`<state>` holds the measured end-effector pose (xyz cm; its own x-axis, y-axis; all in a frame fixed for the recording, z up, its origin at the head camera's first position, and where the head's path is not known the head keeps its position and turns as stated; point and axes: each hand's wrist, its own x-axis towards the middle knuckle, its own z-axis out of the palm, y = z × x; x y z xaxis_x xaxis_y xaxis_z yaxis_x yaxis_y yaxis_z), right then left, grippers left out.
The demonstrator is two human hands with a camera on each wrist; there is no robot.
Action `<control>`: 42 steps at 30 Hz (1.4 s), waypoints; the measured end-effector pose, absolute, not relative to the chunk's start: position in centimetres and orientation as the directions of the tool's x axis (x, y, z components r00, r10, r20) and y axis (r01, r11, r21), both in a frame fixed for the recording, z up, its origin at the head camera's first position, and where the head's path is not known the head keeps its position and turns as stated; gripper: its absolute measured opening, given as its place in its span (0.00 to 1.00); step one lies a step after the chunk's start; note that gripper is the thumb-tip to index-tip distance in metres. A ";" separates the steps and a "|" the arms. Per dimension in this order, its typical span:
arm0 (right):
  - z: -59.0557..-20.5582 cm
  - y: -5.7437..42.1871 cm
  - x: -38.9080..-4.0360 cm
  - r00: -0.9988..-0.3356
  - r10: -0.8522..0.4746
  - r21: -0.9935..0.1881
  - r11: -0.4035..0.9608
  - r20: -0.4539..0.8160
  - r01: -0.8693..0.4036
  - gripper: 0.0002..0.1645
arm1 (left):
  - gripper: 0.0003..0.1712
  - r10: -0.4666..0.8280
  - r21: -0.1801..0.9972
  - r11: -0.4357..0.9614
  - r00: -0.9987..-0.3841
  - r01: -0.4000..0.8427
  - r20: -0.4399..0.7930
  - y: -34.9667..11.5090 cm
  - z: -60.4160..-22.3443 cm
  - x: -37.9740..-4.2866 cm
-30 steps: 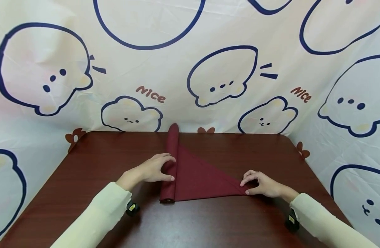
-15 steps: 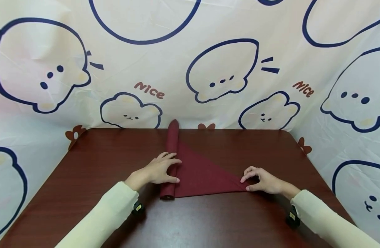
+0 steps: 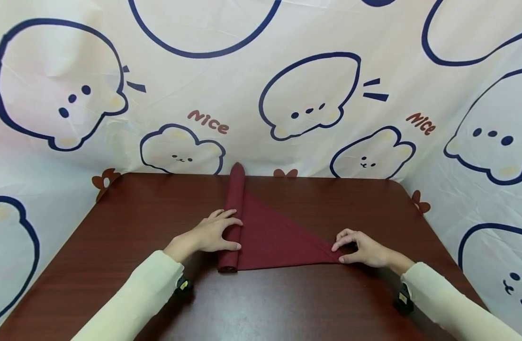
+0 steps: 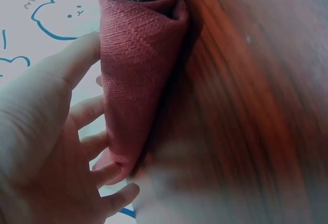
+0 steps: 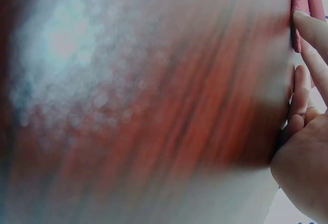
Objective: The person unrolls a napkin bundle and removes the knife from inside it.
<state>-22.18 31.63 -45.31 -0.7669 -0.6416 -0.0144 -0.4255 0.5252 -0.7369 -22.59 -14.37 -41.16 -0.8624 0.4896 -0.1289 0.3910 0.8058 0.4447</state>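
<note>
A dark red cloth (image 3: 274,237) lies on the table. Its left side is rolled into a long tube (image 3: 235,194), pointed at the far end, and its flat part tapers to a corner on the right. My left hand (image 3: 210,234) rests against the tube from the left with its fingers spread. In the left wrist view, the fingers (image 4: 92,144) touch the side of the roll (image 4: 136,65), whose open end shows a small pale patch inside. My right hand (image 3: 363,251) holds the cloth's right corner between thumb and fingertips. In the right wrist view only the cloth's edge (image 5: 300,8) shows.
The brown wooden table (image 3: 282,303) has a glossy surface. A white sheet with cartoon drawings (image 3: 308,28) hangs behind it and along both sides. The tube's far tip reaches the table's back edge. A small black device (image 3: 184,285) is worn on each wrist.
My left hand shifted a little right onto the tube, then slightly back left. My right hand stays at the corner. The cloth looks much the same, and the head view has tilted slightly.
</note>
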 end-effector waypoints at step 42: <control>-45.6 31.7 -22.4 -0.785 -0.617 -0.758 0.536 -0.052 -0.372 0.13 | 0.37 0.519 0.569 0.727 -0.850 0.385 -0.088 -19.8 -41.5 -22.7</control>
